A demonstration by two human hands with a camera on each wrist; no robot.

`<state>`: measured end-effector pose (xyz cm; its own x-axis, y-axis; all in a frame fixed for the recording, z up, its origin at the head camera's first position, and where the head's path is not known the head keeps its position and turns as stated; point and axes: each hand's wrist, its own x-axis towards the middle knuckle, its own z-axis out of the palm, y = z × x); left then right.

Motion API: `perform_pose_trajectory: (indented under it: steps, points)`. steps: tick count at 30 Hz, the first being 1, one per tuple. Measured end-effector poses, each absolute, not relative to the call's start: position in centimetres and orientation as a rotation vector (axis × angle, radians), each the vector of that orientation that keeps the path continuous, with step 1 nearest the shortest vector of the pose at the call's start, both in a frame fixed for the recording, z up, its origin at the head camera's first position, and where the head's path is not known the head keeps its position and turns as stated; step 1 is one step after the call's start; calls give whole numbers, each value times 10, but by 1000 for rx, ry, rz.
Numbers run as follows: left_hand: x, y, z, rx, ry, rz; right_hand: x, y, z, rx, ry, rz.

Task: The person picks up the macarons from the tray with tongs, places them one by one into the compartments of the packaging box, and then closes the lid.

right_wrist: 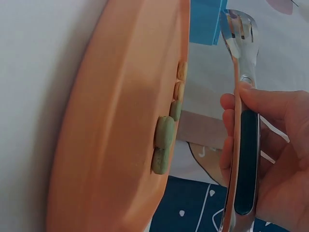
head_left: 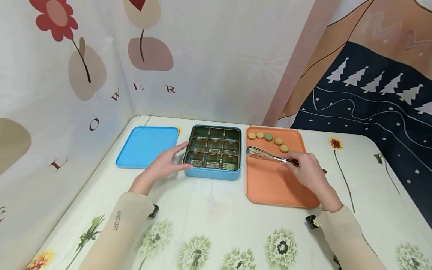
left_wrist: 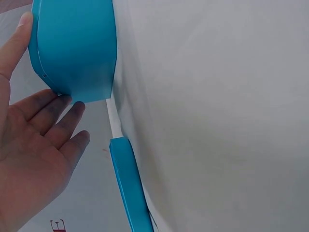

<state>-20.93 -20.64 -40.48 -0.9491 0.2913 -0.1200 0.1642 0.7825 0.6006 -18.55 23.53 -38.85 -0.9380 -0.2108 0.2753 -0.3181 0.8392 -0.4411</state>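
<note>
Tongs of shiny silver metal with dark inlaid handles [right_wrist: 247, 130], and we have them clamped in the right hand [head_left: 308, 170], thumb pressed on the bare metal just ahead of the inlay! The blades hover near the left edge of the flat orange, round-cornered plastic-looking tray [head_left: 273, 183], right beside the square sky-blue metal-looking tin [head_left: 212, 173]. No biscuit shows between those blades, though we can't be sure from this angle.

Danger number one: the row! Four small round tan biscuits [head_left: 278, 141] and one small round green biscuit [head_left: 268, 137] sit close together along the tray's far side, and a careless sweep of the blades could knock a neighbour askew. Squeeze too hard and we might crack one; too lightly and smooth metal could let a rounded edge slip.

Over at the tin, our left hand [head_left: 165, 164] has its fingers and thumb well apart, set against the left side and near corner. That looks light to us: a knock from the tongs on the right wall could slide the tin along the white flower-printed cloth [head_left: 210, 210]. Inside, the dark bronze nine-compartment insert [head_left: 214, 145] has narrow dividers that could catch a blade, and a second green biscuit [head_left: 230, 167] in the near right compartment could be clipped.
</note>
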Motion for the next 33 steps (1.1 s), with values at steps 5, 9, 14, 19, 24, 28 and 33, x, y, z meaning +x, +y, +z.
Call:
perform_pose_trajectory:
  steps: [5,9,14,19,24,28,33]
  points:
    - [-210,-206,-405,357,2763,901,-186,232,-386,418,-2771,738]
    - [-210,-205,-404,350,2756,904,-187,229,-384,417,-2762,755]
    - [-209,-205,-403,337,2753,904,-189,221,-380,433,-2752,765]
    - [-210,-205,-403,343,2757,896,-191,213,-379,478,-2731,772]
    - [-210,-206,-402,361,2761,890,-192,203,-379,482,-2752,791]
    - [-209,-206,-401,365,2760,896,-192,193,-379,476,-2778,796]
    - [-210,-206,-401,353,2761,889,-194,180,-377,516,-2774,778]
